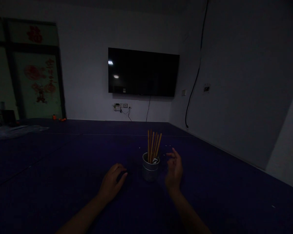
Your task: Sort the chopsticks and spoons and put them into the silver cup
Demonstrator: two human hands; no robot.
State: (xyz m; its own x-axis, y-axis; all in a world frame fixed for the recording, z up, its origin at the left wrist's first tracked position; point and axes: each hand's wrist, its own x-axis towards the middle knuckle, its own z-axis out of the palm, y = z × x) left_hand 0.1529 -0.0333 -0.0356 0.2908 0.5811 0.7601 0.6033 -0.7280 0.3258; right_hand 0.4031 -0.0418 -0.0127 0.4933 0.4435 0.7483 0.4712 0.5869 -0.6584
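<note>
A grey metal-looking cup stands upright on the dark blue surface, between my two hands. Several chopsticks lean in it, their upper ends fanned above the rim. A small pale scrap shows at the cup's mouth; I cannot make out what it is. To the left of the cup, my left hand rests low with fingers and thumb apart, holding nothing. Just right of the cup hovers my right hand, fingers partly bent and spread, apart from the cup and with nothing visible in it.
A black television hangs on the far wall above sockets and cables. A dark cable runs down the right wall. Clear plastic sheeting lies at the left, near small orange objects. Small white specks dot the surface. The room is dim.
</note>
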